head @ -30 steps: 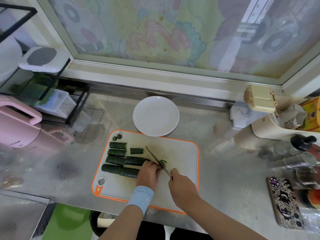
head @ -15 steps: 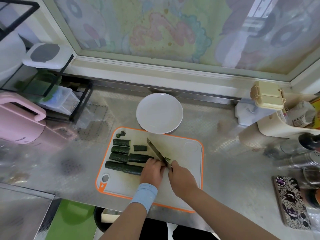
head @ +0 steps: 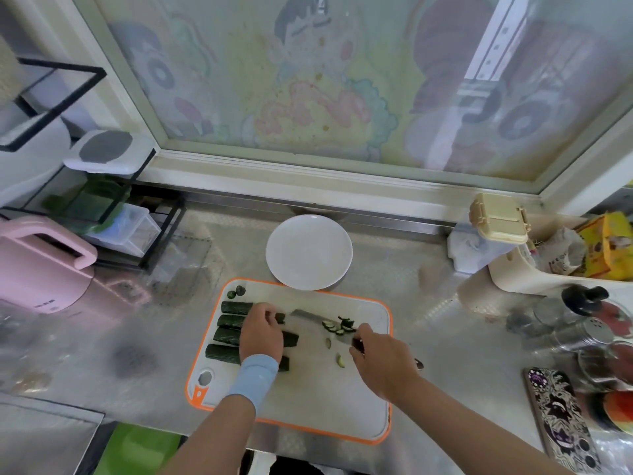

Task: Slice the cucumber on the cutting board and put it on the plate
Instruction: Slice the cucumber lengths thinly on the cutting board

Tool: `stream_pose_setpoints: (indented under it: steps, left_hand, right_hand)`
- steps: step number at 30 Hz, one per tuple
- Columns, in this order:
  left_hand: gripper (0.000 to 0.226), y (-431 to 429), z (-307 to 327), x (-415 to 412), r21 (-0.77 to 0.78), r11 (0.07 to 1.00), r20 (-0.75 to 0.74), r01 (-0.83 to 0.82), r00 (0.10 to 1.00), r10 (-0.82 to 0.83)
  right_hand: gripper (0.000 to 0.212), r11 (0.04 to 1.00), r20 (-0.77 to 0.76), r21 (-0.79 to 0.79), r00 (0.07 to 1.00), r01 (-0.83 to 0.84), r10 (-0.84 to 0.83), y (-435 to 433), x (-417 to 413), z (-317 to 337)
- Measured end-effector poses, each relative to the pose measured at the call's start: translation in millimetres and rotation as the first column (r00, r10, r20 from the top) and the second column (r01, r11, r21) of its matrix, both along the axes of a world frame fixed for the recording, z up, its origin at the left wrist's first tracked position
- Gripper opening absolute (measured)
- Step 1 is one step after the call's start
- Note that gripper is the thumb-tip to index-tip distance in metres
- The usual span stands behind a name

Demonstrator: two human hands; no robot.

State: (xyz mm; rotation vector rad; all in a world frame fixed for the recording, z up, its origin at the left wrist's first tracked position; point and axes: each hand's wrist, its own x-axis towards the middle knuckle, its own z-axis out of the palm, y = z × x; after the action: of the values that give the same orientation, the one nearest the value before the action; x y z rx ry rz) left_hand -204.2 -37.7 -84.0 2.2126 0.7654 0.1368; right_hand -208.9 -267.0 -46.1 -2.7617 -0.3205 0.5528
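1. Gripping the dark handle of a steel-bladed kitchen knife (head: pixel 310 316), the right hand (head: pixel 383 363) has its fingers closed round that handle at the right side of the board. The blade points left across the board's middle.
2. The white rectangular plastic cutting board with an orange rim (head: pixel 342 406) lies on the patterned metal counter (head: pixel 445 354).
3. A cluster of thin green cucumber slices (head: pixel 337 325) sits at the handle end of the blade. Whether it rests on the blade or on the board cannot be told.
4. Two loose slices (head: pixel 329 342) lie on the board, near of the blade.
5. Four dark green cucumber lengths (head: pixel 224 334) lie side by side on the left part of the board. Two small end pieces (head: pixel 236 292) lie at its far left corner.
6. The left hand (head: pixel 262 332), with a light blue wristband (head: pixel 255 371), lies over the right ends of the lengths, fingers bent downward. Whether it grips a piece cannot be told.
7. The round white plate (head: pixel 309 252) stands at the board's far edge, just beside it.
8. A pink plastic appliance (head: pixel 41 265) stands at far left. A phone in a patterned case (head: pixel 561 423) lies at near right.
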Motion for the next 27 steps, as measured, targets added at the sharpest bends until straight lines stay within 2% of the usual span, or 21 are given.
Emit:
stream_pose_setpoints:
  steps: [2, 4, 5, 7, 9, 11, 16, 19, 23, 27]
  left_hand:
    - [0.013, 7, 10, 1, 0.054, 0.998, 0.088, 0.039, 0.995, -0.044]
    - [0.01, 3, 18, 3, 0.069, 0.96, 0.109, 0.27, 0.955, -0.276]
    - [0.011, -3, 21, 4, 0.036, 0.912, 0.051, 0.408, 0.911, -0.409]
    - [0.03, -16, 23, 8, -0.007, 0.792, -0.119, 0.611, 0.786, -0.607]
    - [0.043, -29, 22, 11, -0.014, 0.709, -0.256, 0.705, 0.683, -0.684]
    - [0.042, -38, 20, 15, -0.022, 0.697, -0.29, 0.717, 0.663, -0.69]
    - [0.021, -48, 15, 32, -0.027, 0.728, -0.309, 0.685, 0.687, -0.658]
    - [0.023, -51, 18, 39, -0.076, 0.724, -0.289, 0.685, 0.68, -0.674]
    - [0.027, -63, 20, 40, -0.043, 0.625, -0.33, 0.779, 0.579, -0.745]
    - [0.02, -67, 14, 47, -0.041, 0.653, -0.371, 0.756, 0.595, -0.713]
  right_hand:
    - [0.02, 0.999, 0.019, -0.007, 0.998, -0.054, 0.054, 1, -1, 3]
    - [0.02, 0.996, 0.026, -0.017, 0.996, -0.091, 0.091, 2, -1, 6]
    - [0.019, 0.994, 0.03, -0.02, 0.994, -0.105, 0.106, 3, -1, 7]
    - [0.018, 0.991, 0.04, -0.016, 0.99, -0.136, 0.137, 4, -1, 9]
    - [0.017, 0.987, 0.054, -0.011, 0.985, -0.163, 0.164, 5, 0, 12]
    - [0.018, 0.983, 0.065, -0.023, 0.981, -0.181, 0.182, 5, 0, 13]
    - [0.018, 0.981, 0.073, -0.025, 0.978, -0.193, 0.194, 0, -2, 11]
    - [0.02, 0.982, 0.061, -0.028, 0.98, -0.187, 0.188, -5, -2, 8]
    - [0.024, 0.983, 0.057, 0.007, 0.981, -0.184, 0.183, -7, -2, 7]
    - [0.02, 0.981, 0.048, 0.009, 0.98, -0.192, 0.191, -9, -3, 6]
